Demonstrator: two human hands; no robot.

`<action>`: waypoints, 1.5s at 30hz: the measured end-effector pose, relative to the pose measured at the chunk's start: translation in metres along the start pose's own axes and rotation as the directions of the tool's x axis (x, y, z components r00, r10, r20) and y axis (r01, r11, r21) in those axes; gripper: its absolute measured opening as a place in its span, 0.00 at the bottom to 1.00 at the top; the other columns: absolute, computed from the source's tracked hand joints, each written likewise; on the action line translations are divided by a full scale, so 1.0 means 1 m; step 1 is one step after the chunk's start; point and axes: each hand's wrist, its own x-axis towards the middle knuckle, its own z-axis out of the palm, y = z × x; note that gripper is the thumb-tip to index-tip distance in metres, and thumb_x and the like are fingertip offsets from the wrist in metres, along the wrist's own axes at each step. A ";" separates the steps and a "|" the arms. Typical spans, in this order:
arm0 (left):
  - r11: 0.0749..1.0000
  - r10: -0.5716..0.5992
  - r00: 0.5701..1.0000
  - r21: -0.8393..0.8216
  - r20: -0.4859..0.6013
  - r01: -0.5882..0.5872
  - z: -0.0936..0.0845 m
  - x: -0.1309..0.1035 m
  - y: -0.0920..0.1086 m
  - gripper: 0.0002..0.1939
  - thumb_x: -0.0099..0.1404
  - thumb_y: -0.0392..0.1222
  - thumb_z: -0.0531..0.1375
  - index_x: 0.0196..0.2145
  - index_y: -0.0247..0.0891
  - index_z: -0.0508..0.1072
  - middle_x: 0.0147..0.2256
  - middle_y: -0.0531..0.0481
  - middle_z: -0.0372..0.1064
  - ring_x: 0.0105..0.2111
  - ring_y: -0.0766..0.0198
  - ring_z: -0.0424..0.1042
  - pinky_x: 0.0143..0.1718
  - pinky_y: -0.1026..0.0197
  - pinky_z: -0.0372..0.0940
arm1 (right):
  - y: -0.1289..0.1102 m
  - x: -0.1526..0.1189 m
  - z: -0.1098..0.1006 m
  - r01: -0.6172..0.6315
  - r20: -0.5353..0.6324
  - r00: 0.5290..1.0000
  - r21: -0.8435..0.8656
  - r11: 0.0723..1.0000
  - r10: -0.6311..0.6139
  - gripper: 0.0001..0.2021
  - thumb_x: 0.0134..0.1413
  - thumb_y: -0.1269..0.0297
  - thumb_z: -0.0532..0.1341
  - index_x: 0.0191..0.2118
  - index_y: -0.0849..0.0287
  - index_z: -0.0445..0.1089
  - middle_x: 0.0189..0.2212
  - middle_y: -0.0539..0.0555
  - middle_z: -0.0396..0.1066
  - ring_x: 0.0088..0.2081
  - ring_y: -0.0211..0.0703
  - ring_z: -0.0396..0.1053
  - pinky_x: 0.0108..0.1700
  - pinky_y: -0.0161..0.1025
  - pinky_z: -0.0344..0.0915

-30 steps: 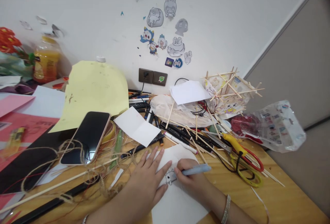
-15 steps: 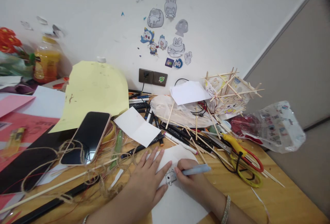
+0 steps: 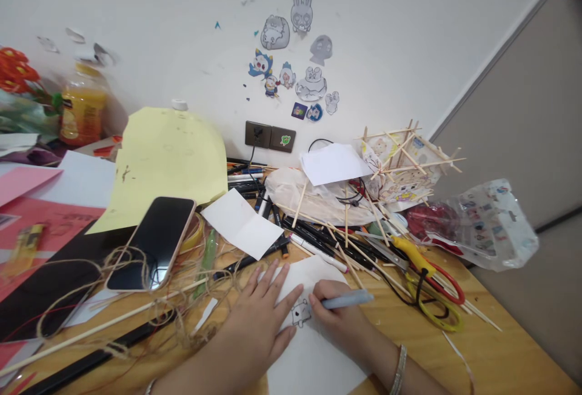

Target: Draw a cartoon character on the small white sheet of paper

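A white sheet of paper (image 3: 318, 361) lies on the wooden table in front of me. On it is a small black-line drawing of a bear-like animal (image 3: 301, 313). My left hand (image 3: 261, 316) rests over the sheet's left side, fingers spread, thumb and forefinger either side of the drawing. In my right hand (image 3: 331, 313) is a light blue-grey pen (image 3: 348, 299), its back end pointing right. The fingers pinch it just right of the drawing and hide its tip.
Twine (image 3: 182, 322) and a phone (image 3: 152, 243) lie to the left. Black markers (image 3: 318, 240) and thin wooden sticks (image 3: 346, 216) are heaped beyond the sheet. Yellow-handled scissors (image 3: 411, 255), a stick frame (image 3: 404, 162) and a plastic bag (image 3: 495, 225) sit at the right.
My right hand has shifted very slightly with the pen beside the drawing. My left hand stays put on the paper.
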 end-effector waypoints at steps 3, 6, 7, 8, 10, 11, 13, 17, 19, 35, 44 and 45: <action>1.000 0.006 1.000 -0.024 -0.014 -0.007 0.001 0.000 0.000 0.27 0.67 0.47 0.55 0.62 0.44 0.58 0.61 0.32 0.48 0.60 0.37 0.50 0.55 0.34 0.53 | 0.000 0.001 0.000 0.015 -0.002 1.000 0.008 1.000 -0.015 0.15 0.55 0.68 0.50 0.20 0.55 0.46 0.16 0.44 0.51 0.21 0.35 0.54 0.25 0.34 0.50; 0.999 0.007 1.000 -0.035 -0.019 -0.008 0.003 0.000 -0.001 0.27 0.67 0.47 0.54 0.62 0.45 0.58 0.62 0.32 0.48 0.60 0.37 0.50 0.55 0.34 0.52 | 0.000 0.001 0.000 -0.003 -0.005 1.000 0.014 1.000 0.004 0.15 0.55 0.68 0.50 0.20 0.55 0.47 0.16 0.44 0.52 0.21 0.35 0.54 0.25 0.34 0.50; 0.999 0.009 1.000 -0.036 -0.024 -0.010 0.004 0.000 -0.001 0.27 0.67 0.47 0.54 0.62 0.45 0.58 0.62 0.33 0.48 0.60 0.37 0.50 0.55 0.34 0.51 | 0.000 0.001 0.000 -0.005 -0.002 1.000 0.013 1.000 0.005 0.15 0.55 0.68 0.50 0.20 0.55 0.46 0.16 0.44 0.52 0.21 0.36 0.54 0.25 0.34 0.51; 0.999 0.011 0.999 -0.038 -0.030 -0.013 0.005 -0.001 -0.002 0.26 0.67 0.47 0.54 0.62 0.45 0.58 0.62 0.33 0.47 0.60 0.38 0.50 0.55 0.34 0.51 | -0.001 0.000 0.000 -0.005 0.000 1.000 0.008 1.000 0.005 0.15 0.55 0.67 0.50 0.20 0.55 0.46 0.16 0.45 0.52 0.21 0.36 0.54 0.25 0.34 0.51; 0.999 0.015 0.999 -0.041 -0.041 -0.016 0.005 0.000 -0.002 0.26 0.67 0.47 0.55 0.62 0.45 0.58 0.62 0.34 0.47 0.60 0.38 0.50 0.55 0.34 0.51 | -0.001 0.000 0.000 -0.016 0.003 1.000 -0.004 1.000 0.016 0.15 0.55 0.67 0.50 0.20 0.55 0.46 0.17 0.45 0.51 0.21 0.36 0.54 0.25 0.35 0.50; 0.999 0.012 0.999 -0.040 -0.043 -0.014 0.005 0.000 -0.002 0.26 0.67 0.47 0.55 0.62 0.45 0.58 0.62 0.34 0.47 0.60 0.38 0.51 0.56 0.34 0.51 | -0.001 -0.001 0.000 -0.029 0.004 1.000 -0.007 1.000 0.030 0.15 0.55 0.67 0.50 0.20 0.55 0.46 0.17 0.45 0.52 0.21 0.36 0.54 0.25 0.35 0.50; 0.999 0.004 1.000 -0.036 -0.031 -0.005 0.004 0.000 -0.002 0.26 0.67 0.47 0.55 0.62 0.45 0.58 0.62 0.34 0.48 0.60 0.39 0.51 0.56 0.35 0.52 | -0.001 -0.001 0.000 -0.052 0.005 0.999 -0.004 0.999 0.052 0.15 0.55 0.67 0.50 0.20 0.55 0.46 0.17 0.45 0.52 0.21 0.37 0.54 0.25 0.35 0.50; 0.999 0.002 1.000 -0.039 -0.018 -0.003 0.002 0.001 -0.001 0.26 0.66 0.47 0.55 0.61 0.46 0.59 0.61 0.33 0.49 0.60 0.38 0.50 0.55 0.35 0.52 | 0.000 -0.001 0.000 -0.068 0.028 0.997 0.016 0.998 0.068 0.15 0.55 0.66 0.50 0.20 0.55 0.46 0.17 0.45 0.52 0.21 0.37 0.55 0.25 0.35 0.50; 0.999 0.006 1.000 -0.034 -0.015 -0.007 0.002 0.000 0.000 0.26 0.67 0.47 0.54 0.62 0.46 0.58 0.61 0.32 0.48 0.60 0.38 0.49 0.55 0.34 0.52 | 0.001 -0.001 0.000 -0.084 0.029 0.996 0.029 0.996 0.083 0.15 0.55 0.65 0.50 0.20 0.54 0.46 0.17 0.45 0.52 0.21 0.37 0.54 0.25 0.35 0.50; 0.999 0.017 0.998 -0.037 -0.063 -0.019 0.005 -0.001 -0.002 0.26 0.66 0.47 0.55 0.61 0.46 0.59 0.61 0.34 0.49 0.60 0.38 0.50 0.55 0.35 0.53 | 0.004 -0.002 0.001 -0.034 0.035 0.999 0.040 0.999 0.032 0.16 0.55 0.66 0.52 0.19 0.56 0.49 0.16 0.45 0.54 0.22 0.36 0.55 0.25 0.35 0.51; 0.999 0.015 0.999 -0.034 -0.042 -0.017 0.005 0.000 -0.002 0.26 0.67 0.47 0.54 0.61 0.45 0.59 0.61 0.32 0.49 0.60 0.37 0.50 0.54 0.34 0.52 | 0.001 -0.001 -0.001 -0.048 0.046 0.998 0.048 0.998 0.046 0.15 0.54 0.66 0.52 0.19 0.55 0.47 0.17 0.45 0.53 0.22 0.36 0.54 0.26 0.35 0.51; 0.999 0.014 0.999 -0.037 -0.041 -0.016 0.005 0.000 -0.002 0.26 0.67 0.47 0.54 0.62 0.45 0.58 0.61 0.32 0.49 0.60 0.37 0.50 0.55 0.34 0.52 | 0.001 -0.001 -0.001 -0.049 0.049 0.998 0.048 0.998 0.047 0.15 0.54 0.66 0.52 0.19 0.55 0.47 0.17 0.45 0.52 0.22 0.36 0.54 0.26 0.35 0.51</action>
